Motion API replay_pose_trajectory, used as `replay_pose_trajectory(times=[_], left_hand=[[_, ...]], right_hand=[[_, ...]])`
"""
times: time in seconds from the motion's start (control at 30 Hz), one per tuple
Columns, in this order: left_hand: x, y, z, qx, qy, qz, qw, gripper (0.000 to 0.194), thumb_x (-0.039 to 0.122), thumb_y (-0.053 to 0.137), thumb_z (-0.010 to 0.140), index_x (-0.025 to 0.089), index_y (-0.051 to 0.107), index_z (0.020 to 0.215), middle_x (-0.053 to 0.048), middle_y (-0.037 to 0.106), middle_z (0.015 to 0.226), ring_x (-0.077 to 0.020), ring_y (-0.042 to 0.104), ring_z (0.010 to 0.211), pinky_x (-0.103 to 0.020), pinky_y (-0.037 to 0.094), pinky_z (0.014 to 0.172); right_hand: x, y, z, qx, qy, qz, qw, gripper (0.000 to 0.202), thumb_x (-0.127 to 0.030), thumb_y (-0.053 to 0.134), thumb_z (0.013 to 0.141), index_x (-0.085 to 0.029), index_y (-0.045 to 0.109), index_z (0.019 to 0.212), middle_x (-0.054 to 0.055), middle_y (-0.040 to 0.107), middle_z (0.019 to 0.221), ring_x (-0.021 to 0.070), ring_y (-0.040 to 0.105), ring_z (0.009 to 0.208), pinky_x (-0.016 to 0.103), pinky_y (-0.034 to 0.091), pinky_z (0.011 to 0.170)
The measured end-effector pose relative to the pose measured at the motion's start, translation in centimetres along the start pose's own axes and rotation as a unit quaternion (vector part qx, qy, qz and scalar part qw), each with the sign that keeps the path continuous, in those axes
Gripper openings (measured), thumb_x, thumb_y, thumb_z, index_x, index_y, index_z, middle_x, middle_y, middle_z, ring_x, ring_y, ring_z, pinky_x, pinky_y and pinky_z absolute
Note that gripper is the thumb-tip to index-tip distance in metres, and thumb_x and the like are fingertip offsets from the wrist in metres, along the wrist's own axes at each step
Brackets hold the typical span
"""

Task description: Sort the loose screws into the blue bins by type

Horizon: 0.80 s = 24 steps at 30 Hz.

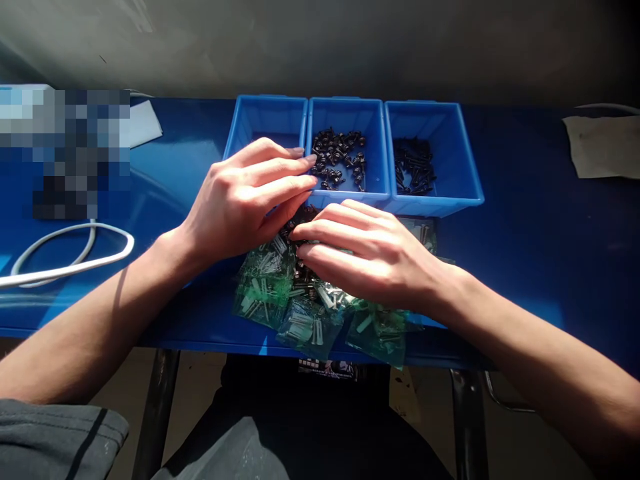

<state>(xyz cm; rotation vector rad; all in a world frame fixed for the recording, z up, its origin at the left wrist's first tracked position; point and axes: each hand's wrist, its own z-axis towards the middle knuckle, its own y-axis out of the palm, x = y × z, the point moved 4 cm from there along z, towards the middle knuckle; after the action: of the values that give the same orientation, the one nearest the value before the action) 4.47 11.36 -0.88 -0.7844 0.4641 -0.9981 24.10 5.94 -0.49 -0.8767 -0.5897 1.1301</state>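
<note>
My left hand [245, 193] reaches over the front of the left and middle blue bins, its fingers stretched out and resting close to the shared rim. My right hand [360, 250] is just below the middle bin, with bent fingers brought together over a small heap of dark screws [303, 272]. Its thumb is hidden, and whatever its fingertips pinch cannot be made out. Beneath both hands lie several clear green-tinted bags [263, 293] of silvery screws and pale plugs. Dark screws with washers [340, 150] fill part of the middle bin [350, 197].
The right bin [433, 197] holds longer black screws [415, 167]. Beside it stands the left bin [270, 117], partly covered by my hand. A white cable [75, 270] loops across the blue table [525, 253] at left. Brown paper [605, 147] lies far right.
</note>
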Motion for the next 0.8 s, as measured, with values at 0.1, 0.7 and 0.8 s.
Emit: replay_pose_trajectory(times=[0.1,0.7,0.8], left_hand=[[0.1,-0.1,0.0,-0.005,0.000,0.004,1.000,0.026,0.019,0.070,0.110,0.027,0.077,0.134,-0.004,0.082,0.137,-0.0313,0.081,0.128,-0.050,0.076,0.099],[0.0,-0.4,-0.1,-0.045,-0.022,-0.007,0.999,0.035,0.021,0.068,0.112,0.036,0.075,0.143,-0.002,0.079,0.145,-0.0305,0.078,0.135,-0.054,0.075,0.107],[0.0,-0.3,-0.1,-0.037,-0.017,-0.007,0.999,0.033,0.021,0.068,0.111,0.033,0.076,0.141,-0.004,0.080,0.144,-0.0310,0.078,0.133,-0.053,0.074,0.106]], right_hand=[[0.5,-1.2,-0.3,0.095,0.076,0.118,0.986,0.012,-0.011,0.072,0.110,-0.021,0.074,0.104,0.004,0.088,0.117,0.0148,0.083,0.102,0.033,0.072,0.092],[2.1,-3.0,-2.3,0.143,0.156,-0.014,0.977,0.033,-0.010,0.067,0.109,-0.020,0.079,0.138,0.012,0.082,0.126,0.0201,0.078,0.101,0.036,0.069,0.076],[1.1,-1.3,-2.0,0.010,0.027,-0.032,0.999,0.030,-0.007,0.062,0.111,-0.015,0.076,0.137,0.013,0.084,0.127,0.0231,0.078,0.109,0.041,0.071,0.088]])
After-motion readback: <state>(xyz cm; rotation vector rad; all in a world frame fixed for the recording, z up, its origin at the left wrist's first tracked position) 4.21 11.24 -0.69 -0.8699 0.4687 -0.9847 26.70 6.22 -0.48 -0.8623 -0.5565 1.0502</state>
